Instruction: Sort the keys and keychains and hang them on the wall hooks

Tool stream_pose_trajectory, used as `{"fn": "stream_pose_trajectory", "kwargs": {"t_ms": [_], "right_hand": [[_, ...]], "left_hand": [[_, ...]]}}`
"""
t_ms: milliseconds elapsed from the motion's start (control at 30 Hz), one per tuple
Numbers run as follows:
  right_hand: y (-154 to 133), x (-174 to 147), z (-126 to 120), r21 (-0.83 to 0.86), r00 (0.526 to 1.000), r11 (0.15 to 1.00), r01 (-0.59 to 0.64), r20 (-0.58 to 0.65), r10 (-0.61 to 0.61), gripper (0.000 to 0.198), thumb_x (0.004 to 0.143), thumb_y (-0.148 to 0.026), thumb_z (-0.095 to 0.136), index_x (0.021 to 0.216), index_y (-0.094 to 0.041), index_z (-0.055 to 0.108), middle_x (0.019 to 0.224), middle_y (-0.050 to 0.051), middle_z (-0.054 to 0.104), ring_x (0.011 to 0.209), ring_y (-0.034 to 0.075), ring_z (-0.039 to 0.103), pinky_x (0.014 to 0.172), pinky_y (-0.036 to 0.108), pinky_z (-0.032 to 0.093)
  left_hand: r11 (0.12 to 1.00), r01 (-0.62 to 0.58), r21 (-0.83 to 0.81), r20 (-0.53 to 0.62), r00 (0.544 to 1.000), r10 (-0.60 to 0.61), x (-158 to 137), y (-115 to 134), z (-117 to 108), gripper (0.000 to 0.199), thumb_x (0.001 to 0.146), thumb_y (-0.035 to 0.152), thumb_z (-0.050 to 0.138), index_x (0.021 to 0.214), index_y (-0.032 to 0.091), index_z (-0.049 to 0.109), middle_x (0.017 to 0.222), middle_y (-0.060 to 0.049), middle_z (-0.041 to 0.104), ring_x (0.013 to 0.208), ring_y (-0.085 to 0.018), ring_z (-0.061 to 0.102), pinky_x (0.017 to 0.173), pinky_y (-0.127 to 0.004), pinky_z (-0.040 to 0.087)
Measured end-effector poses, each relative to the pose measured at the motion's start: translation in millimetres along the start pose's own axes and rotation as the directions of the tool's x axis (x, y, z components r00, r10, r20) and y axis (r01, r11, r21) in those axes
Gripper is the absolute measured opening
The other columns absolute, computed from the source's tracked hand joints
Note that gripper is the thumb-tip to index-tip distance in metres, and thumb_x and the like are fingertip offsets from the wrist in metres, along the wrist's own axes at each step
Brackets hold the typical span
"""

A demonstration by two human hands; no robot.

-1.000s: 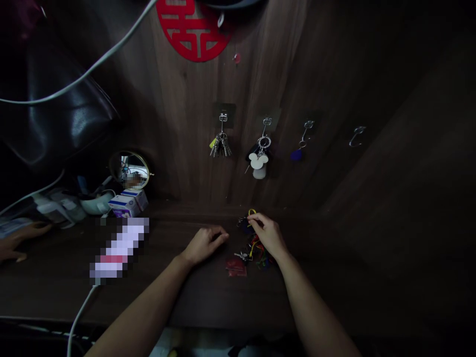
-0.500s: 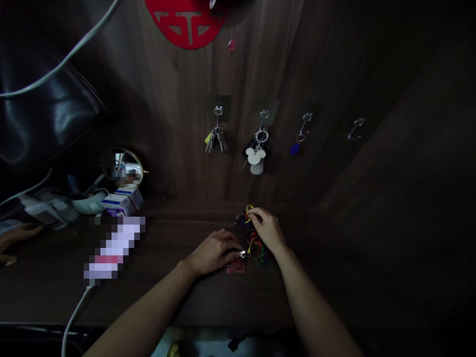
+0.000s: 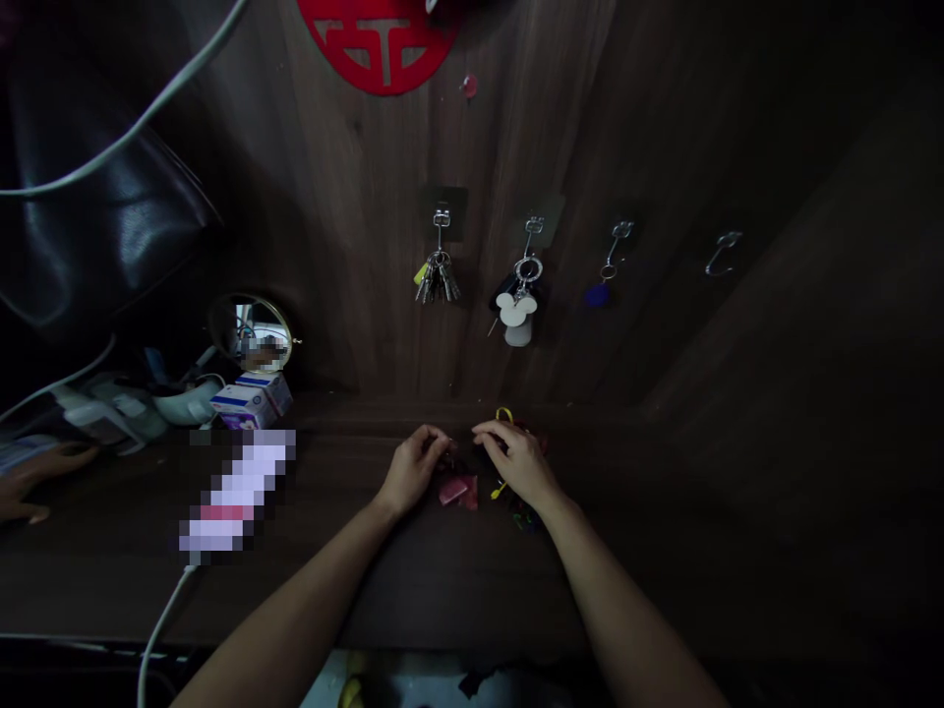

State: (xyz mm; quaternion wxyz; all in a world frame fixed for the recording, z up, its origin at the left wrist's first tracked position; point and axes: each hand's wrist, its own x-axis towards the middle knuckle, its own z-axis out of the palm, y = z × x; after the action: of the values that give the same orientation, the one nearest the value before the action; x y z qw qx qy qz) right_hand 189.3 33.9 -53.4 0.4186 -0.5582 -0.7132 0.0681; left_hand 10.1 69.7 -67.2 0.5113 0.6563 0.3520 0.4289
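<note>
The wood-grain wall (image 3: 354,324) is rising behind the desk (image 3: 664,560), whose back edge is meeting it; the front edge is running beneath both forearms, wood showing between them and broadly toward the right end. A black bag (image 3: 95,226) is showing above the back left corner. A pixelated slab (image 3: 236,492) is lying toward the left end, well apart from the hands. Near the back edge, the right hand (image 3: 520,467) is bending its fingers, the grip looking slightly parted; whether it is holding anything I cannot tell. The left hand (image 3: 409,472) is pinching, thumb nearly meeting fingertips, on a small dark bunch (image 3: 447,460), too dim to make out. Coloured cords (image 3: 525,518) are lying partly under the right hand, and red packets (image 3: 457,490) are sitting just below the left grip, on the front-edge side
</note>
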Motion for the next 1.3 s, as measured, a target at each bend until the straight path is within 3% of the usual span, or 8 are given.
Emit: {"fn": "stream_pose_trajectory", "kwargs": {"t_ms": [133, 267, 367, 500, 833, 967, 1067, 1300], "right_hand": [[-11.8, -0.8, 6.3, 0.073, 0.996, 0.997, -0.025, 0.092, 0.018, 0.02, 0.088, -0.027, 0.042, 0.095, -0.025, 0.061, 0.089, 0.001, 0.068, 0.085, 0.015, 0.063, 0.076, 0.026, 0.045], [-18.3, -1.7, 14.0, 0.124, 0.98, 0.99, -0.064, 0.195, 0.038, 0.026, 0.085, -0.033, 0.049, 0.109, -0.024, 0.056, 0.091, 0.001, 0.067, 0.087, 0.016, 0.062, 0.076, 0.027, 0.045], [-18.0, -1.6, 19.5, 0.132, 0.981, 0.989, -0.072, 0.189, 0.047, 0.031, 0.081, -0.031, 0.054, 0.11, -0.023, 0.055, 0.093, 0.003, 0.066, 0.087, 0.017, 0.061, 0.077, 0.028, 0.045], [-15.7, 0.1, 22.6, 0.191, 0.985, 0.976, -0.101, 0.155, 0.071, 0.02, 0.084, -0.032, 0.048, 0.095, -0.021, 0.061, 0.08, 0.001, 0.067, 0.075, 0.015, 0.061, 0.069, 0.026, 0.045], [-13.2, 4.0, 21.8, 0.337, 0.984, 0.924, -0.178, 0.076, 0.162, 0.031, 0.086, -0.043, 0.042, 0.071, -0.019, 0.056, 0.062, -0.002, 0.057, 0.062, 0.013, 0.055, 0.056, 0.023, 0.043], [-13.9, 4.2, 23.9, 0.444, 0.971, 0.864, -0.239, 0.095, 0.22, 0.032, 0.084, -0.048, 0.045, 0.068, -0.021, 0.051, 0.055, -0.003, 0.057, 0.05, 0.012, 0.054, 0.049, 0.023, 0.044], [-15.1, 3.9, 24.2, 0.489, 0.962, 0.829, -0.272, 0.118, 0.246, 0.033, 0.083, -0.05, 0.046, 0.066, -0.021, 0.049, 0.05, -0.004, 0.056, 0.043, 0.011, 0.052, 0.044, 0.022, 0.043], [-17.8, 6.6, 20.8, 0.512, 0.943, 0.811, -0.284, -0.002, 0.332, 0.031, 0.074, -0.051, 0.058, 0.069, -0.02, 0.054, 0.048, -0.005, 0.053, 0.04, 0.011, 0.05, 0.04, 0.022, 0.041]], "left_hand": [[0.947, 0.121, -0.298, -0.035, 0.99, -0.138, 4.9, -0.3, -2.2, 0.032, 0.071, 0.047, 0.063, 0.076, 0.016, 0.054, 0.074, -0.001, 0.064, 0.061, -0.011, 0.06, 0.058, -0.022, 0.05], [0.873, 0.173, -0.455, -0.065, 0.972, -0.227, 7.1, 2.1, -5.2, 0.036, 0.065, 0.045, 0.07, 0.076, 0.015, 0.054, 0.073, -0.001, 0.063, 0.059, -0.01, 0.062, 0.057, -0.022, 0.052], [0.845, 0.161, -0.511, -0.097, 0.965, -0.242, 7.8, 3.4, -6.8, 0.035, 0.065, 0.044, 0.07, 0.076, 0.015, 0.055, 0.073, 0.0, 0.061, 0.057, -0.01, 0.062, 0.055, -0.022, 0.052], [0.865, 0.135, -0.484, -0.126, 0.967, -0.221, 8.5, 3.1, -7.4, 0.034, 0.066, 0.045, 0.069, 0.074, 0.015, 0.056, 0.069, 0.001, 0.061, 0.056, -0.008, 0.06, 0.051, -0.017, 0.046], [0.85, 0.179, -0.495, -0.021, 0.976, -0.218, 8.4, 3.4, -6.4, 0.035, 0.067, 0.046, 0.068, 0.075, 0.016, 0.053, 0.076, 0.0, 0.063, 0.068, -0.013, 0.064, 0.061, -0.022, 0.047], [0.842, 0.184, -0.507, 0.009, 0.978, -0.209, 6.2, 5.6, -5.6, 0.036, 0.068, 0.044, 0.068, 0.087, 0.017, 0.054, 0.076, 0.0, 0.064, 0.068, -0.012, 0.063, 0.066, -0.024, 0.048], [0.893, 0.165, -0.419, 0.047, 0.986, -0.16, 3.5, 9.5, -5.9, 0.039, 0.07, 0.043, 0.066, 0.098, 0.017, 0.056, 0.084, -0.002, 0.066, 0.076, -0.014, 0.062, 0.07, -0.025, 0.048], [0.952, 0.122, -0.282, 0.182, 0.981, -0.072, -2.6, 10.5, -1.3, 0.034, 0.067, 0.04, 0.07, 0.089, 0.016, 0.062, 0.078, 0.0, 0.063, 0.069, -0.012, 0.057, 0.065, -0.024, 0.047]]}}
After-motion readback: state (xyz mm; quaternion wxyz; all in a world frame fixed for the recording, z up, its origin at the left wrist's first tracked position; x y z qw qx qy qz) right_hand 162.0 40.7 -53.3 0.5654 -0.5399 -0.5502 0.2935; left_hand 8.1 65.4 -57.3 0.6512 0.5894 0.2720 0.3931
